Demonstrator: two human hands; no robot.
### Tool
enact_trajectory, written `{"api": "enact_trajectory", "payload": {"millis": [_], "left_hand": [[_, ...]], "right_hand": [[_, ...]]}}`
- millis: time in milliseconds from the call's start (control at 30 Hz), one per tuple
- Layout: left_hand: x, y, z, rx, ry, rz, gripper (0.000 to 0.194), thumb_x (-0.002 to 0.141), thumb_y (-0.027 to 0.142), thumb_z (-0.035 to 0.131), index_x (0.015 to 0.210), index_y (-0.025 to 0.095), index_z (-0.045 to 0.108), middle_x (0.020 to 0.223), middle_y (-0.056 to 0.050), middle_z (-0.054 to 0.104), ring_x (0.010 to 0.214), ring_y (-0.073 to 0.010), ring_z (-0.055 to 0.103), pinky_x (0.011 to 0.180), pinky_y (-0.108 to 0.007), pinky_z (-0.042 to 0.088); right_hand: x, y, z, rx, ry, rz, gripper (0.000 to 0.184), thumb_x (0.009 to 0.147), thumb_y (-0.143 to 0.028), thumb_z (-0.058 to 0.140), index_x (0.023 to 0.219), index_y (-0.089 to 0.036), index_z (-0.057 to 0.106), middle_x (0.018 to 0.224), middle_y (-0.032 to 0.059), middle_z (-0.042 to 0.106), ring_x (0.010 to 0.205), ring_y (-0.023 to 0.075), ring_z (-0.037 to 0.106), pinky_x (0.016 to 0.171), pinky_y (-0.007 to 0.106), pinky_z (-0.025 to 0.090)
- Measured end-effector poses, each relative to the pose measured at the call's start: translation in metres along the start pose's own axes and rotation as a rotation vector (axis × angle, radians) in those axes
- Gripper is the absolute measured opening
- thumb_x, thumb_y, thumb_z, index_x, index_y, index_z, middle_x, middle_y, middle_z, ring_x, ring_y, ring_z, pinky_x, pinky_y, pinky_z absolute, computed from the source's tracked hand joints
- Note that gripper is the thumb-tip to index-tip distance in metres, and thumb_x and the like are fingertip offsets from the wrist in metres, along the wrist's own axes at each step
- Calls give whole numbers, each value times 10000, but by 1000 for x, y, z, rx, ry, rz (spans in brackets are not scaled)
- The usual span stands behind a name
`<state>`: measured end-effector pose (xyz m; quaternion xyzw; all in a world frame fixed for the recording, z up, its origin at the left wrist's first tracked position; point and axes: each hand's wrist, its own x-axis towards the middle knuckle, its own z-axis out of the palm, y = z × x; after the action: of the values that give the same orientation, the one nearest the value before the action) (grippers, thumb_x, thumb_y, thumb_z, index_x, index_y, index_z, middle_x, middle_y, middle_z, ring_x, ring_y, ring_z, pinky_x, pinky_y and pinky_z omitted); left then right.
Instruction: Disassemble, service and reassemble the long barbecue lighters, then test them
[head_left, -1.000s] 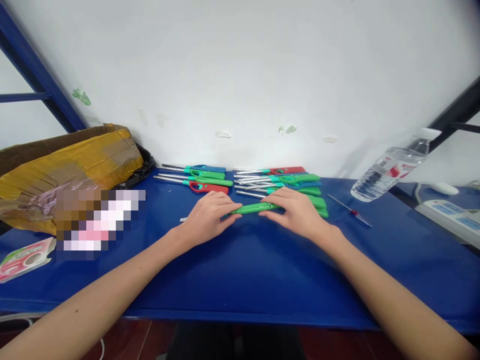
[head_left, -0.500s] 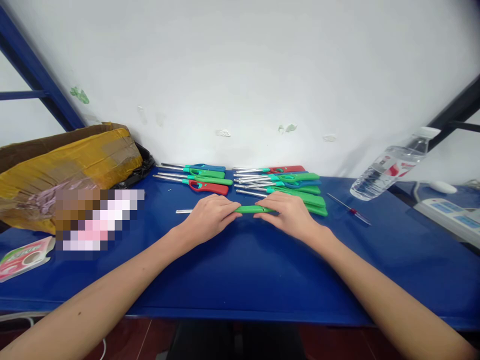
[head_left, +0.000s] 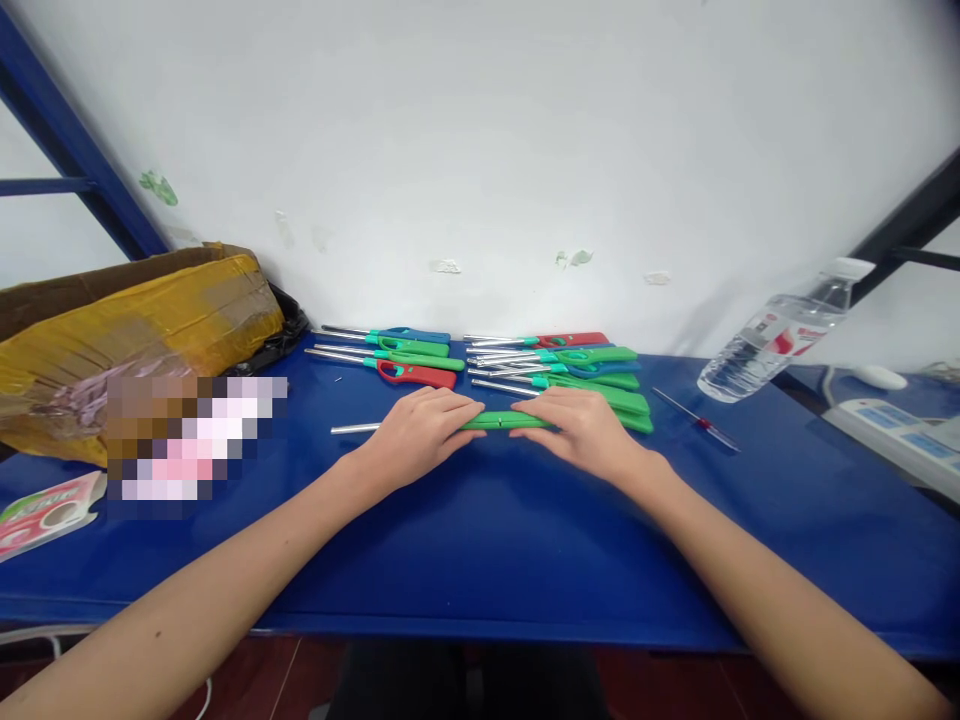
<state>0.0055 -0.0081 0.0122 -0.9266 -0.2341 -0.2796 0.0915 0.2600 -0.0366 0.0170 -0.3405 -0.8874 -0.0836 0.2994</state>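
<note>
A white wall [head_left: 480, 150] stands beyond our grip, and a blue table [head_left: 450, 560] spreads beneath it. Well to the left of the grip is a taped cardboard box [head_left: 150, 310]; well to the right, a water bottle [head_left: 772, 335] leans at a tilt.

Just beyond our fingers lie the other lighters in two lots: a tidy row [head_left: 405, 358] of four, past the left hand [head_left: 424, 432], and a bigger, overlapping pile [head_left: 559, 367] past the right hand [head_left: 577, 430].

Between our hands is the green lighter [head_left: 496, 421], held lengthwise. Both hands are clamped on it, thumbs on the near side and fingers on the far side; its metal tube [head_left: 356, 429] sticks out left of the grip. We cannot tell whether it touches the table.

As we judge it, this lighter is in mid-handling: it is in hand, not laid with either lot. We see a small dark mark on its handle between our fingertips, but not whether it is finished. Nor can we tell which lot is done and which is left.

Smallest, a thin screwdriver [head_left: 705, 426] lies right of the grip.
</note>
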Motion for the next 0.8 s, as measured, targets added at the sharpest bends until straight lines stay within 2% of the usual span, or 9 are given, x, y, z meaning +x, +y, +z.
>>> {"api": "enact_trajectory", "payload": {"millis": [200,333,500,567,667,800], "left_hand": [[-1,-2,-1,-49,-48,-49,208,968,325,545,996,184,695,899,-48,737,821,-190,682,754,-289,504],[-2,-3,0,-20,-49,-83,224,963,348,551,1015,185,696,869,-48,736,799,-195,684,723,-286,505],[-2,-2,1,-21,-29,-54,366,956,408,557,1202,145,623,1038,-84,727,904,-211,681,781,-305,511],[-1,-1,0,-15,-58,-37,385,963,400,548,1241,139,601,1029,-82,726,894,-207,670,771,-304,506],[0,1,-1,7,-104,-47,298,970,367,543,1165,169,648,913,-49,727,835,-195,654,742,-295,483],[1,4,-2,48,-90,-67,273,963,387,552,1087,182,682,835,-40,711,769,-185,649,734,-292,454]], "right_hand": [[-1,5,-2,113,-3,102,421,814,-421,723,1178,-214,681,935,66,750,814,217,692,747,325,530],[-2,7,-3,144,19,133,276,845,-372,700,1063,-204,725,890,59,758,776,204,692,716,316,531],[-1,3,1,168,55,81,212,865,-323,684,1028,-195,732,908,57,764,776,193,691,708,311,533],[-1,0,2,164,67,70,203,870,-307,679,1034,-198,728,915,52,764,795,190,694,721,308,538],[0,-4,2,135,75,43,218,869,-305,679,1053,-194,716,943,56,759,851,196,697,766,316,543],[1,-6,4,124,66,3,266,886,-324,655,1116,-196,693,1024,75,746,918,204,692,813,326,546]]}}
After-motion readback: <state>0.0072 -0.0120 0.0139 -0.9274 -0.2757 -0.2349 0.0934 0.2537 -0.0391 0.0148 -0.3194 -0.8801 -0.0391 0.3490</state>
